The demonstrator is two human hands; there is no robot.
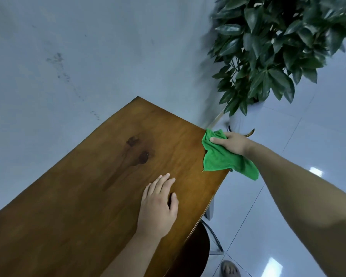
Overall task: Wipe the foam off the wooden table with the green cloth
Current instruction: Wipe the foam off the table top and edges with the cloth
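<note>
Gripping the cloth (pixel 222 158) in a bunch, the right hand (pixel 231 143) is holding it at the right edge of the bench (pixel 88 196), near the far corner, with its fingers curling round the fabric. Part of the cloth is lying on the wood, while a loose flap is hanging past the edge over the floor (pixel 308 136). The left hand (pixel 158 206) is resting flat on the bench nearer the person, palm down, fingers straight and close together, holding nothing, and it is sitting well apart from the cloth. Two dark patches (pixel 138 150) are showing in the middle of the bench, with a fainter dark streak trailing from them toward the near side. They are lying apart from both hands, and I cannot tell whether they are wet. A grey wall (pixel 68 56) is running along the bench's left side. Beyond the far corner a leafy plant (pixel 278 47) is standing in a white pot (pixel 238 120) on the tiled floor. A dark round seat (pixel 194 254) is poking out from under the bench's right edge, and a foot (pixel 230 268) is showing on the tiles at the bottom.
</note>
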